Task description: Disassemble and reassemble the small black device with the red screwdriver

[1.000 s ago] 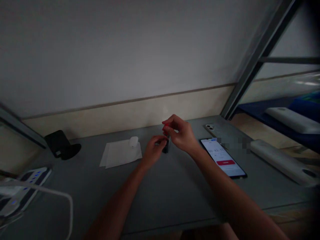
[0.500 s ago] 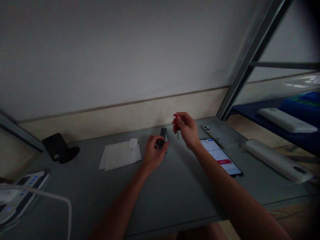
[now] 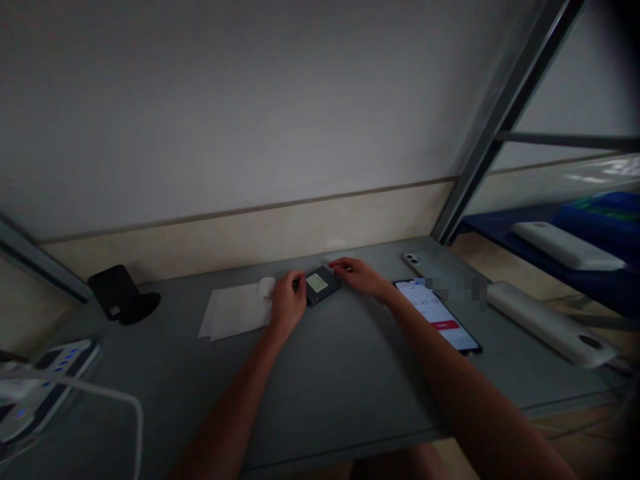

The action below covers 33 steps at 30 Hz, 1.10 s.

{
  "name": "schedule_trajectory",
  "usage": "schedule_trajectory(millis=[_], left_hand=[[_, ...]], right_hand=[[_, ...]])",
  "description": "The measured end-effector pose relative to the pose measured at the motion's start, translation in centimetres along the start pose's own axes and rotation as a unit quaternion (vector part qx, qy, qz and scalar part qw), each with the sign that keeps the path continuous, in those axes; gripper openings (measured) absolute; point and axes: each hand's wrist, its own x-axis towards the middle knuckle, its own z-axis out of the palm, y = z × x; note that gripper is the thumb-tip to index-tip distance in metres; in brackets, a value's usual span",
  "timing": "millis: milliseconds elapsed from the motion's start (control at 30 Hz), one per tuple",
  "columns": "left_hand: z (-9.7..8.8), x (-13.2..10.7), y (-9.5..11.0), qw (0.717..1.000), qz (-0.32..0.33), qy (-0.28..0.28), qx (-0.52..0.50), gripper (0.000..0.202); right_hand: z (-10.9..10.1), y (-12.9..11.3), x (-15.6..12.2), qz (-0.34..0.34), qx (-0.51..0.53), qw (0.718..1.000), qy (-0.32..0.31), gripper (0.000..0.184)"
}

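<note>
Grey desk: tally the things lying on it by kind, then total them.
Phones: 2
Small black box: 1
Paper sheet: 1
Small white cylinder: 1
Black stand: 1
Power strip: 1
Long white device: 1
Total: 8

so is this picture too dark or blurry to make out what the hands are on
head view: dim and underexposed, with corners fading to black; the lit phone screen is the brightest spot, and a pixelated patch sits beside it; the shelf post leans, likely from a wide lens; the left hand and right hand show softly at either end of the small dark box, whose pale label is unreadable.
</note>
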Motion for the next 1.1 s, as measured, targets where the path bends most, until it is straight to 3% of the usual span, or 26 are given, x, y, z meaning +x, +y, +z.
schedule_trajectory(millis=[133,233,333,500,633,733,833,967,1100], left_hand=[[-0.2,-0.9,0.8,0.987,0.117,-0.082,0.072,0.052],[-0.5,-1.2,1.4,0.979,0.143,-0.115,0.093,0.053],[-0.7,-1.0,1.8,0.986,0.110,-0.117,0.034,0.035],[-0.4,-0.6,1.7,0.993,-0.018,-0.087,-0.072,0.048],[-0.2,-0.3,1.4,0.978,-0.066,-0.064,-0.187,0.047],[-0.2,-0.1,1.6,0.952,-0.072,-0.041,-0.294,0.038],[0.1,-0.2,1.7,0.917,-0.069,-0.062,-0.389,0.023],[1.1,-0.6,1.7,0.915,-0.098,-0.100,-0.378,0.016],[1.6,-0.5,2.1,0.899,-0.073,-0.114,-0.416,0.022]], right_hand=[[0.1,-0.4,0.1,-0.027,0.033,0.999,-0.003,0.022],[-0.4,-1.0,0.1,-0.043,0.066,0.997,0.027,0.024],[-0.9,-2.2,-0.3,-0.058,0.146,0.985,0.071,0.028],[-1.4,-4.5,-1.3,-0.083,0.246,0.957,0.131,0.032],[-1.3,-5.5,-1.7,-0.122,0.259,0.947,0.146,0.032],[-0.8,-6.4,-2.0,-0.147,0.272,0.940,0.143,0.031],[0.3,-7.7,-2.6,-0.166,0.277,0.939,0.119,0.029],[2.0,-9.0,-3.5,-0.174,0.269,0.945,0.064,0.026],[3.0,-9.0,-3.8,-0.180,0.238,0.954,0.038,0.021]])
